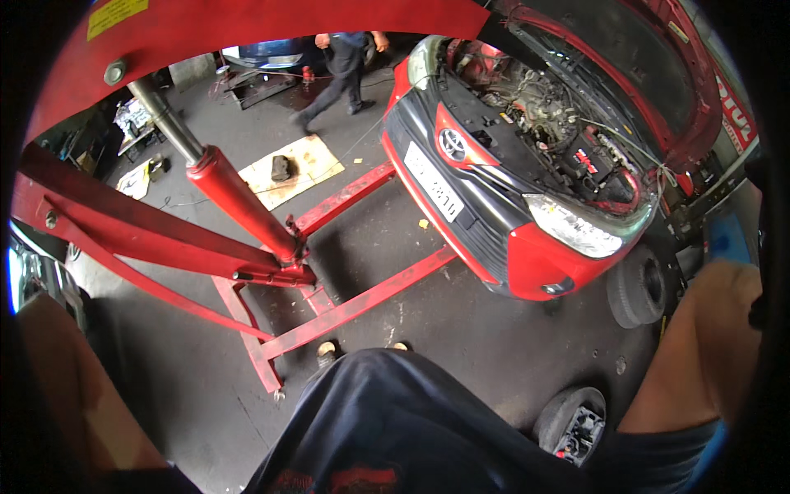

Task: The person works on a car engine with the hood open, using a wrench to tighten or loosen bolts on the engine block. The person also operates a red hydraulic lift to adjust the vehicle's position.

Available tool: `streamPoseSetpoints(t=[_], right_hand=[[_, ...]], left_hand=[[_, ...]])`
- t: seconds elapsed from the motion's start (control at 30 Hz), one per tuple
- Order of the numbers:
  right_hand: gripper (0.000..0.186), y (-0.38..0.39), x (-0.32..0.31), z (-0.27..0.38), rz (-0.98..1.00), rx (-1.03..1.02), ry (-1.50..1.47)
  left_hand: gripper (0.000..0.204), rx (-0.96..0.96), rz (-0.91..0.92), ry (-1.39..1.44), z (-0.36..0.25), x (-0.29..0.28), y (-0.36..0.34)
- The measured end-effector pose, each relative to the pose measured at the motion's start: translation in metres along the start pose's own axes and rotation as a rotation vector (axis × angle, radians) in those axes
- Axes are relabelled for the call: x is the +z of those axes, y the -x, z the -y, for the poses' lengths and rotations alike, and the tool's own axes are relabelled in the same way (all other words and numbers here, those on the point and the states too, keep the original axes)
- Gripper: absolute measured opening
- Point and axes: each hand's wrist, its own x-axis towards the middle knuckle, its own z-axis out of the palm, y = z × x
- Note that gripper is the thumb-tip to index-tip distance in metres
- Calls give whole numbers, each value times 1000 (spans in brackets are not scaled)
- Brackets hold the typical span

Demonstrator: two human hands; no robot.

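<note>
Neither of my hands shows. My left arm [90, 395] rises along the left rim and runs out of the picture. On the right side my bent right arm [699, 354] comes up from a dark sleeve, and its hand is lost past the rim. Nearest to me stands a red engine hoist [239, 198], its boom [288, 25] crossing overhead and its hydraulic ram [239, 193] slanting up to it. The hoist's legs reach under the front of a red car [535, 255] whose hood [625, 66] is raised over an exposed engine bay [535, 115].
A tire [638, 288] leans beside the car; a wheel [559, 416] with parts in it lies near my right side. A dark part sits on stained cardboard [317, 165]. Another person [341, 74] walks at the back. A vehicle [45, 272] stands at the left edge.
</note>
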Motion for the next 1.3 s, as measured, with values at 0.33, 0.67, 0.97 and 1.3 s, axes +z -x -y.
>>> streamPoseSetpoints(t=[0.33,0.67,0.97,1.3], right_hand=[[21,-5,-3,-3,-6,65,-60],[21,2,-8,-6,-3,121,-97],[21,73,13,-82,-237,531,-423],[61,546,-27,-81,1717,1804,403]], left_hand=[[34,-49,34,-86,-23,-32,11],[35,98,-39,-206,-55,-49,27],[36,-1092,-1122,-194,53,74,180],[55,-2216,-414,1155,180,443,282]])
